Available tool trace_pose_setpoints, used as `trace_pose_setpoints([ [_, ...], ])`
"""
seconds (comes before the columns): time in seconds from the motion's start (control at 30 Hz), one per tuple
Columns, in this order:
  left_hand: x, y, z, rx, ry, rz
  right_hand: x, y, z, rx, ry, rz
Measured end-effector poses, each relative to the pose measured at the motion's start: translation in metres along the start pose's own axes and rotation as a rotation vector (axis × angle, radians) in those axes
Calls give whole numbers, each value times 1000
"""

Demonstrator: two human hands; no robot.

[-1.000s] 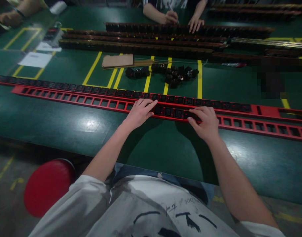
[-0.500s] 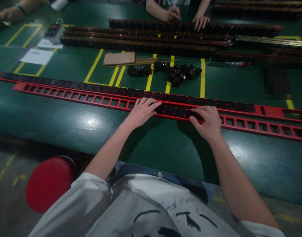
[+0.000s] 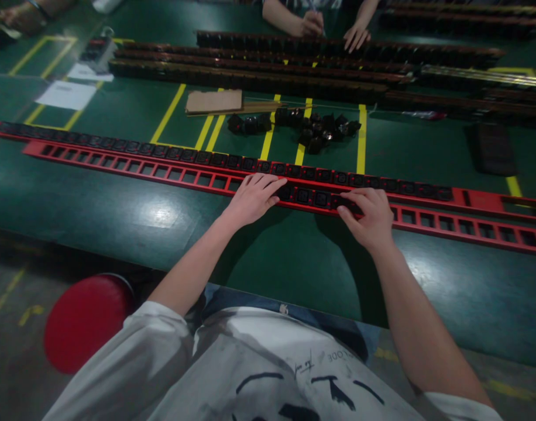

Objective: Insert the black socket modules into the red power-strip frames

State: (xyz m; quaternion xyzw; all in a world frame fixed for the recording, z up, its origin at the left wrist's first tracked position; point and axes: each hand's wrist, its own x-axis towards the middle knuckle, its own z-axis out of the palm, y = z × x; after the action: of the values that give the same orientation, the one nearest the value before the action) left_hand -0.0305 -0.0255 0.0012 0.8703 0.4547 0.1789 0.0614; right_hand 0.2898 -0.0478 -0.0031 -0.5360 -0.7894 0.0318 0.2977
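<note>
Two red slotted rails lie side by side on the green table. The far rail (image 3: 483, 200) carries a long row of black power sockets. In the middle of the near rail (image 3: 162, 172), a few black sockets (image 3: 321, 199) sit in the slots between my hands. My left hand (image 3: 254, 197) lies across the near rail, fingers stretched out and thumb apart, beside the leftmost of these sockets. My right hand (image 3: 370, 215) is closed, thumb and fingers on a dark socket (image 3: 340, 201) at the row's right end. Its fingers partly hide that piece.
Loose black sockets (image 3: 323, 131) lie behind the rails, near a cardboard piece (image 3: 213, 102). Long dark strips (image 3: 250, 73) are stacked farther back, where a co-worker's hands (image 3: 357, 36) rest. A dark block (image 3: 494, 149) lies right; a red stool (image 3: 89, 323) stands lower left.
Both hands keep their places on the near rail, and the sockets look the same. The view has shifted very slightly.
</note>
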Motion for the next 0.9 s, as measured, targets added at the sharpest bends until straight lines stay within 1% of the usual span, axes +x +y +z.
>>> trace_pose_setpoints([
  [0.2,-1,-4,-1,-56,96,8,0,1,0,-3,-1,-6],
  [0.4,-1,-4,1,-63,102,-31,0,1,0,8,-11,7],
  [0.53,-2,-2,1,-70,183,-33,1,1,0,5,-12,12],
  [0.7,-2,-3,2,-49,165,4,1,0,-1,-7,1,-13],
  [0.9,-2,-4,5,10,243,31,1,0,-2,-39,7,-45],
])
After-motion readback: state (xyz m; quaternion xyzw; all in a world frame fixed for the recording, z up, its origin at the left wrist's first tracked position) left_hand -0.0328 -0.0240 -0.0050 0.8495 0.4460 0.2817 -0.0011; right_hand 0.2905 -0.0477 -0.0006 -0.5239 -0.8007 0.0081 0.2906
